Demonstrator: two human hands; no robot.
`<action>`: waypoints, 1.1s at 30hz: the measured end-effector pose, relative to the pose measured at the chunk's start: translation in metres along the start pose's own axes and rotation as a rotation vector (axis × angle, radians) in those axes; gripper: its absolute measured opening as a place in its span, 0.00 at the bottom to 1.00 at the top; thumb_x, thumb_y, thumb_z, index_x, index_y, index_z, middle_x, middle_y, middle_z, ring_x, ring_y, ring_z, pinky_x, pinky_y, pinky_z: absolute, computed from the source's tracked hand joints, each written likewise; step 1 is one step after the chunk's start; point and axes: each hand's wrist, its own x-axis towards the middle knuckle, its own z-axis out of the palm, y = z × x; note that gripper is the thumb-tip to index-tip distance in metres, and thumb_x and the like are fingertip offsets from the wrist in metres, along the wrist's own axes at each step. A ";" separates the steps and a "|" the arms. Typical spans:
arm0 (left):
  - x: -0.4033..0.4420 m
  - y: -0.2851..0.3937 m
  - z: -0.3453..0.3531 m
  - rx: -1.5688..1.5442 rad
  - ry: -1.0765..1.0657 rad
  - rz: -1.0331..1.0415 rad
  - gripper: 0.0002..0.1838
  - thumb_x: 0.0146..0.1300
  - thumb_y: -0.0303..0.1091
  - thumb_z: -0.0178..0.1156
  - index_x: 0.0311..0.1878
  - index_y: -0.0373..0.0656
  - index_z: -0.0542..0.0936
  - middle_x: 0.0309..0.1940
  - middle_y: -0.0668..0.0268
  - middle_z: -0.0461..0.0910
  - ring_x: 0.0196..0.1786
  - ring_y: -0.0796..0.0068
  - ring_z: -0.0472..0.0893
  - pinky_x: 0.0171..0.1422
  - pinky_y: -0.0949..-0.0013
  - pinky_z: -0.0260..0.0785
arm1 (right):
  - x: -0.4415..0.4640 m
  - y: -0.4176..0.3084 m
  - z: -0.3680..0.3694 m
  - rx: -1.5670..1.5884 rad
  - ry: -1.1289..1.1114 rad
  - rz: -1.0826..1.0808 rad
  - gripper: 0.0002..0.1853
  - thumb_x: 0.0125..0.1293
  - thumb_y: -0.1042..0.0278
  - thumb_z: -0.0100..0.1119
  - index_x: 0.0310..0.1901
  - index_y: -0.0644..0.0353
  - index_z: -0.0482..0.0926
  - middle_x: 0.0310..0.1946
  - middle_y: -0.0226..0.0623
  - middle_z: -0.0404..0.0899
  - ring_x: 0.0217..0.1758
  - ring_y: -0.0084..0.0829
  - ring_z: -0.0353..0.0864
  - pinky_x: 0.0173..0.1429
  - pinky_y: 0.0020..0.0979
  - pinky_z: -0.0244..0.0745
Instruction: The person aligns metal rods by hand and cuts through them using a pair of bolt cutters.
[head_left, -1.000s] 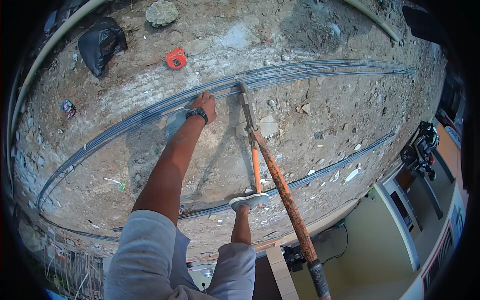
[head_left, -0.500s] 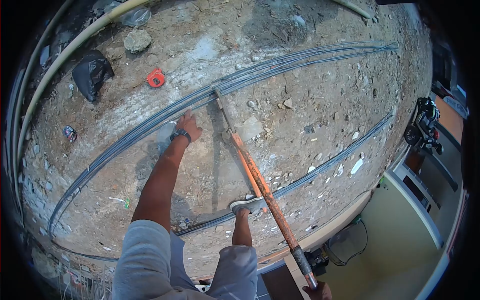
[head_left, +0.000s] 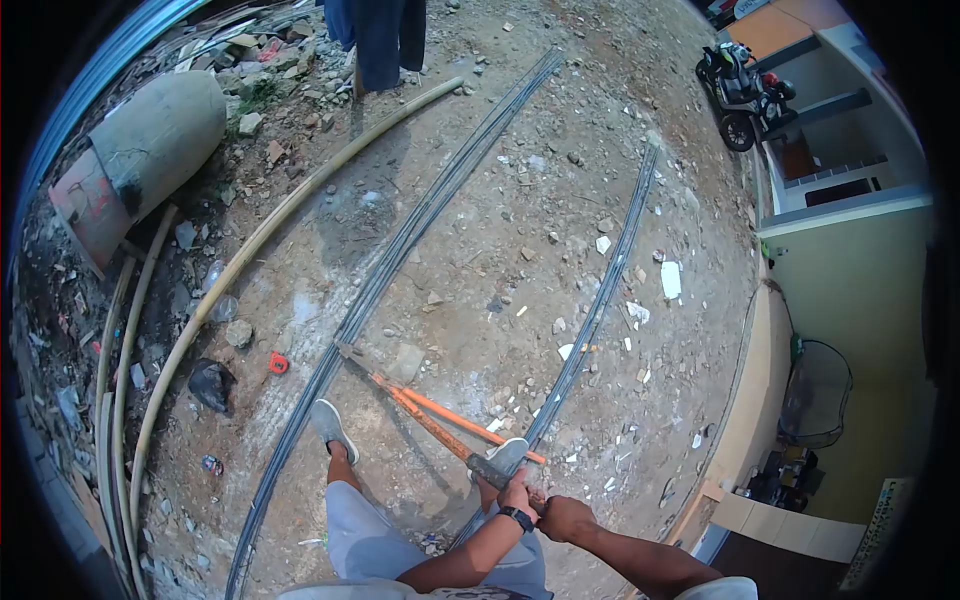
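Observation:
A bolt cutter with worn orange handles reaches from me to a long bundle of thin steel rods on the ground. Its jaws sit at the bundle's edge; whether a rod lies between them I cannot make out. My left hand, with a dark watch at the wrist, is closed around the dark grip of the upper handle. Just beside it, my right hand grips the end of that same handle. The other handle lies low, with its end by my shoe.
A second stretch of rods runs along the right. To the left are a red tape measure, a black bag, a bent pale pole and a concrete pipe. A person's trousers show at the top, a motorbike top right.
My left hand has left the ground beside the rods and now holds the cutter's upper handle with my right hand. The view has shifted, bringing a standing person and the pipe into sight.

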 end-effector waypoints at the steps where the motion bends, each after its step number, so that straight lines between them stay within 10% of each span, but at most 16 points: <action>1: 0.004 -0.009 0.007 0.057 0.089 0.086 0.12 0.62 0.37 0.66 0.41 0.47 0.72 0.20 0.64 0.72 0.21 0.70 0.72 0.28 0.61 0.70 | 0.015 0.014 0.009 0.024 0.036 -0.029 0.22 0.58 0.50 0.64 0.44 0.61 0.85 0.42 0.49 0.86 0.47 0.48 0.87 0.52 0.43 0.81; 15: 0.187 -0.099 0.007 0.219 0.669 0.299 0.10 0.53 0.30 0.63 0.27 0.39 0.71 0.19 0.60 0.72 0.14 0.67 0.71 0.15 0.65 0.64 | 0.202 0.157 0.090 0.162 0.081 -0.228 0.24 0.63 0.46 0.55 0.47 0.59 0.85 0.47 0.46 0.86 0.52 0.44 0.86 0.56 0.44 0.80; 33: 0.208 -0.097 0.023 0.167 0.429 0.442 0.10 0.54 0.30 0.54 0.21 0.47 0.64 0.13 0.68 0.61 0.11 0.72 0.61 0.14 0.68 0.58 | 0.204 0.182 0.059 0.316 0.225 -0.317 0.15 0.67 0.58 0.53 0.43 0.55 0.88 0.44 0.43 0.87 0.49 0.41 0.88 0.51 0.41 0.82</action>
